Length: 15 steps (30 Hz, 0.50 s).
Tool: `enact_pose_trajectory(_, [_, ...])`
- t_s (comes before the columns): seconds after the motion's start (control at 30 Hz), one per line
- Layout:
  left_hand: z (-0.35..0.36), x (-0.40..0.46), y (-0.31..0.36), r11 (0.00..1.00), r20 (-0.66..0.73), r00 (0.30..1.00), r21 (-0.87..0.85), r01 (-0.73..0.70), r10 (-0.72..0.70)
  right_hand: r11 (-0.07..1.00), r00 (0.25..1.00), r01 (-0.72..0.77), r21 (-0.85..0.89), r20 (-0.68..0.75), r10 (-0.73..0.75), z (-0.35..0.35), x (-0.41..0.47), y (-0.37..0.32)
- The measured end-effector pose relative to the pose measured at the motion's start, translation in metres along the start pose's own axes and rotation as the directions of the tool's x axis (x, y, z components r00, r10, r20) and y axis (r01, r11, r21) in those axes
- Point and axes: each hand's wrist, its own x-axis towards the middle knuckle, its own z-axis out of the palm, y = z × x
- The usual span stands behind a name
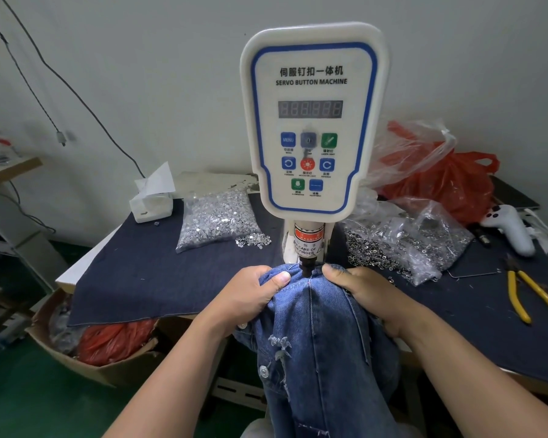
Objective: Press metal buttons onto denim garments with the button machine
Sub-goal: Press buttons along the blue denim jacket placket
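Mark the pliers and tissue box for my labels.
pliers (519, 298): head view, on a yellow handle.
tissue box (151, 207): head view, on its white front side.

Denim garment (314, 336): mid-blue, faded, with frayed pale patches. Button machine (310, 121): cream-white panel with blue border and blue, green and red keys. Table cloth (159, 273) dark navy; pliers (532, 295) yellow-handled; plastic bag (450, 181) red.

The white control panel (312, 121) of the button machine reads "伺服钉扣一体机" and, under it, "SERVO BUTTON MACHINE". Below that heading a dark display (310, 109) shows unlit digits. Lower still, one blue key (288, 139) reads "MENU"; the other keys' captions are too small. Beneath the panel, a warning sticker (307, 245) reads "WARNING" and partly "CARE OF", "FINGER".
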Motion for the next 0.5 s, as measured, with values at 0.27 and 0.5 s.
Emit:
enact_pose_trajectory(0.27, [-0.0009, 0.0022, -0.003, 1.0, 0.02, 1.0, 0.0, -0.006, 0.006, 1.0, 1.0, -0.007, -0.017, -0.008, 0.007, 0.0009, -0.0017, -0.0028])
enact_pose_trajectory(0.5, [-0.0027, 0.0022, -0.0037, 0.999, 0.036, 0.999, -0.012, 0.03, -0.029, 1.0, 1.0, -0.009, 0.014, -0.023, 0.009, 0.0046, -0.0062, -0.0063])
